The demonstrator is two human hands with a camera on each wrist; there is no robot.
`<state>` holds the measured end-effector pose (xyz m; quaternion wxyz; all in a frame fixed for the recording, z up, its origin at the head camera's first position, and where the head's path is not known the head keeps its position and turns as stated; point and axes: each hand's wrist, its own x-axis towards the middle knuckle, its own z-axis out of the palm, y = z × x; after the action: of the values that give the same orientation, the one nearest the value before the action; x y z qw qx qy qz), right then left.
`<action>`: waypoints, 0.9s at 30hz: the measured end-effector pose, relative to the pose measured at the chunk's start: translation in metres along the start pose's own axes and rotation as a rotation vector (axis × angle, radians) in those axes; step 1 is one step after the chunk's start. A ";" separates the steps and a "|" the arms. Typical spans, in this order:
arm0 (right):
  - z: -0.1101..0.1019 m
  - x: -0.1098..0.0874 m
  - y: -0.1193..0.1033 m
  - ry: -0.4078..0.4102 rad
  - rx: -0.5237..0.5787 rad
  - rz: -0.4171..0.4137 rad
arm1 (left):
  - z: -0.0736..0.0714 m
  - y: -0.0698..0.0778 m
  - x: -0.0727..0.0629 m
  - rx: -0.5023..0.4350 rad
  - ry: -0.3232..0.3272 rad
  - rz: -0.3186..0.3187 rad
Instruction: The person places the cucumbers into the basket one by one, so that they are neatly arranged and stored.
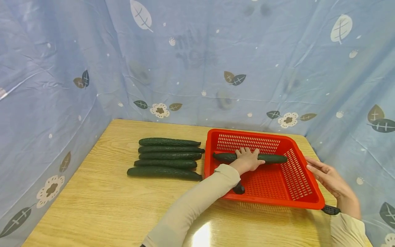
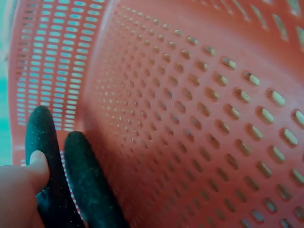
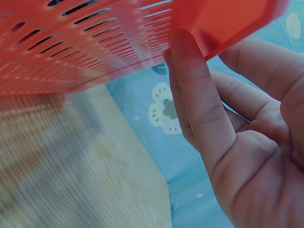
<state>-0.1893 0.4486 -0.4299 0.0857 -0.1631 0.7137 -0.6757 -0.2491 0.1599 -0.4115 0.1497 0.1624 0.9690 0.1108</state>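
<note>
My left hand [image 1: 247, 160] reaches into a red plastic basket [image 1: 262, 202] and grips a long dark green cucumber [image 1: 273, 159] lying along the basket's far side. In the left wrist view the thumb [image 2: 40, 171] lies across this cucumber [image 2: 47, 142], and a second cucumber [image 2: 90, 175] is right beside it. From outside, my right hand [image 1: 334, 183] touches the basket's right rim, its fingers nearly straight. Seen from the right wrist, the fingertips [image 3: 185, 45] meet the outer wall just under the rim.
Several more cucumbers [image 1: 168, 156] lie in a stack of parallel rows on the wooden table [image 1: 108, 206], left of the basket. A blue patterned curtain [image 1: 197, 68] hangs behind and on both sides. A black wrist device [image 1: 331, 210] sits near the basket's front right corner.
</note>
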 end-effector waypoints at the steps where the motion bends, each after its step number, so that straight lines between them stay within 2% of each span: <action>1: 0.000 0.000 0.000 0.000 -0.006 0.002 | 0.001 0.000 0.000 0.013 0.005 0.001; 5: 0.000 0.000 -0.001 0.004 -0.033 0.008 | 0.004 -0.001 0.002 0.060 0.033 0.020; 12: -0.001 -0.001 0.001 0.003 -0.008 0.006 | 0.013 -0.005 0.006 0.220 0.058 0.058; 18: 0.000 0.000 0.002 -0.016 0.059 -0.012 | 0.015 -0.007 0.005 0.235 0.074 0.078; 27: 0.001 0.000 0.002 -0.016 0.037 -0.005 | 0.020 -0.009 0.011 0.260 0.087 0.072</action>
<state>-0.1890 0.4483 -0.4320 0.0930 -0.1687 0.7000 -0.6877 -0.2548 0.1589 -0.4356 0.0813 0.2102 0.9743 -0.0036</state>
